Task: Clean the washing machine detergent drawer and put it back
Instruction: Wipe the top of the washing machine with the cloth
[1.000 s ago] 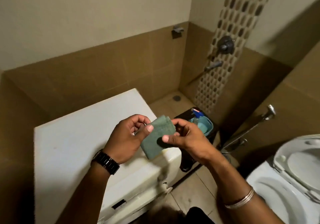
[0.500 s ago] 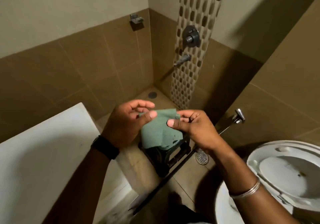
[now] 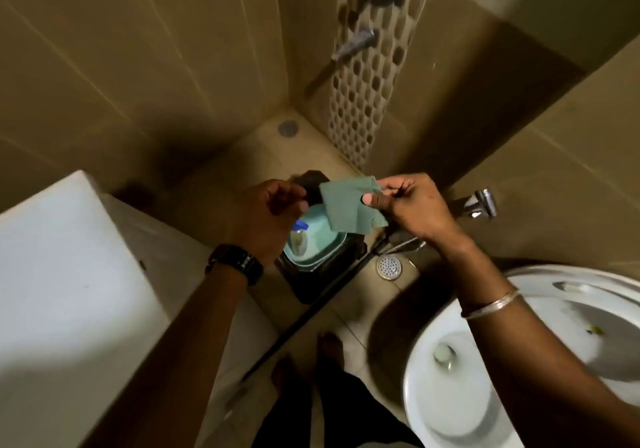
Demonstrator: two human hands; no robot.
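My right hand (image 3: 412, 205) pinches a folded green cloth (image 3: 346, 207) by its right edge, with the cloth hanging over a teal tub (image 3: 322, 236). My left hand (image 3: 268, 217) hovers just left of the cloth with its fingers loosely curled, holding nothing. The white washing machine (image 3: 69, 274) fills the lower left. I cannot make out the detergent drawer in this view.
The tub sits on a dark stool (image 3: 322, 274) and holds a spray bottle with a blue cap (image 3: 299, 229). A white toilet (image 3: 519, 361) is at the lower right. A floor drain (image 3: 389, 267), a hose sprayer (image 3: 479, 203) and a wall tap (image 3: 353, 45) are nearby.
My left hand has let go of the cloth, which now hangs from my right hand alone. The view has swung down and to the right, towards the stool and toilet.
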